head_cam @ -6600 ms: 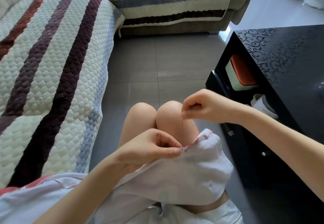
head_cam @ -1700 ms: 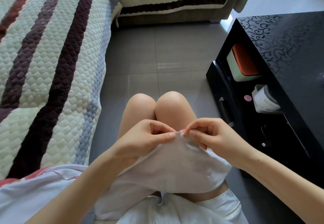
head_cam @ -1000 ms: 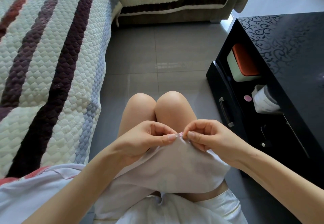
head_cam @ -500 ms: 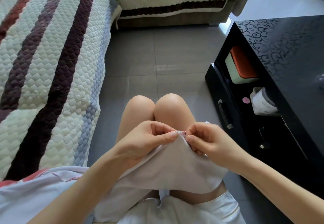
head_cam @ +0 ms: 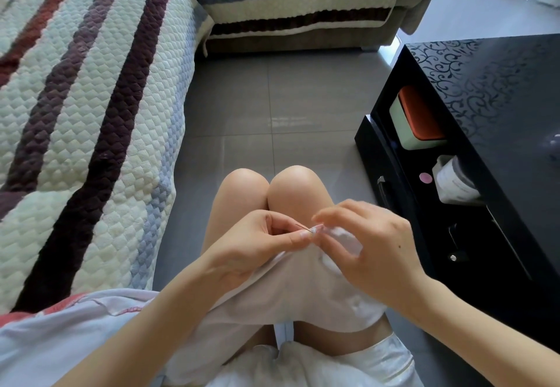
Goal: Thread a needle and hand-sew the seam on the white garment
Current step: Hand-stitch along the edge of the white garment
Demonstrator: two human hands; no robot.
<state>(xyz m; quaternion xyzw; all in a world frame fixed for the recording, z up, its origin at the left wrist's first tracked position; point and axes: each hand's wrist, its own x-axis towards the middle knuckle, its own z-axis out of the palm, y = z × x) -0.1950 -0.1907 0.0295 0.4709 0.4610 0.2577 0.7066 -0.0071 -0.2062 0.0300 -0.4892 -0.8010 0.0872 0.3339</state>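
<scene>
Head view: the left hand [head_cam: 257, 241] pinches the edge of the white garment [head_cam: 291, 289] above the knees [head_cam: 288, 183], the needle [head_cam: 304, 228] poking out beside its fingers [head_cam: 288, 239], while the right hand [head_cam: 372, 250] hovers close, fingers loosely spread, so it should likely grasp the tip and pull through steadily, seam kept taut.

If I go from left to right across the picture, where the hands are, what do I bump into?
Striped sofa cover → left hand → right hand → black table.
</scene>
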